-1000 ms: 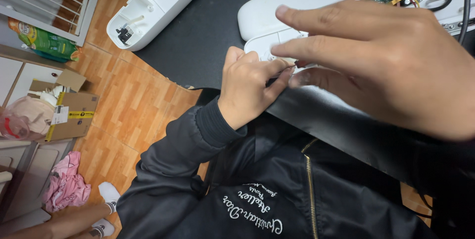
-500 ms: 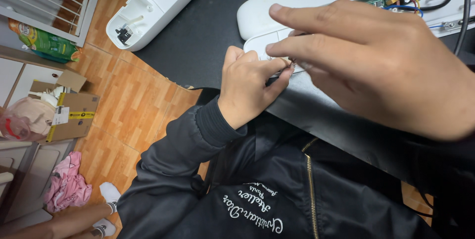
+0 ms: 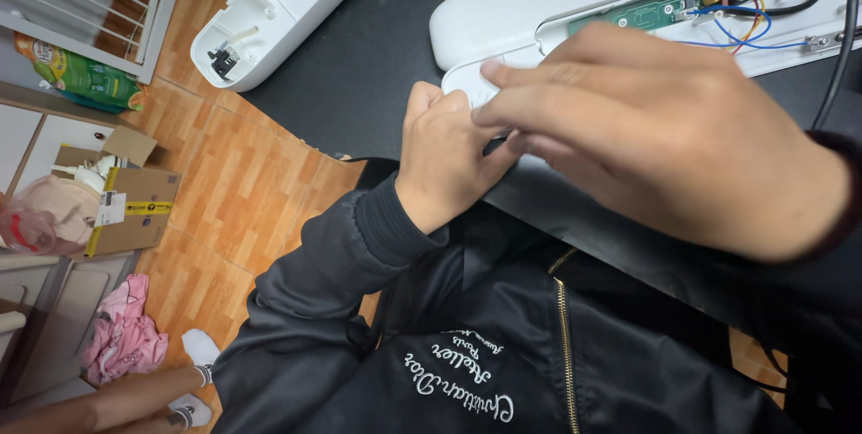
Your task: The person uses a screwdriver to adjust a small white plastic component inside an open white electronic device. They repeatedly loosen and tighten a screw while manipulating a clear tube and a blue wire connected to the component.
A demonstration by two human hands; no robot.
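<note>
A long white plastic appliance housing (image 3: 539,3) lies on a black table (image 3: 359,75), opened to show a green circuit board (image 3: 651,14) and coloured wires (image 3: 741,12). My left hand (image 3: 444,160), in a black sleeve, is curled at the housing's near rounded end and grips its edge. My right hand (image 3: 664,129) reaches across from the right. Its fingers are held together, with the tips pressed on that same end just above my left hand. The spot where the fingers of both hands meet is hidden.
A second white plastic housing (image 3: 278,3) lies at the table's far left corner. A black cable (image 3: 840,48) runs down the right side. On the wooden floor below are a cardboard box (image 3: 135,205), pink cloth (image 3: 121,340) and a green packet (image 3: 67,70).
My right hand's fingertips have crept a little further left over the housing's end. My left hand keeps its grip in the same place.
</note>
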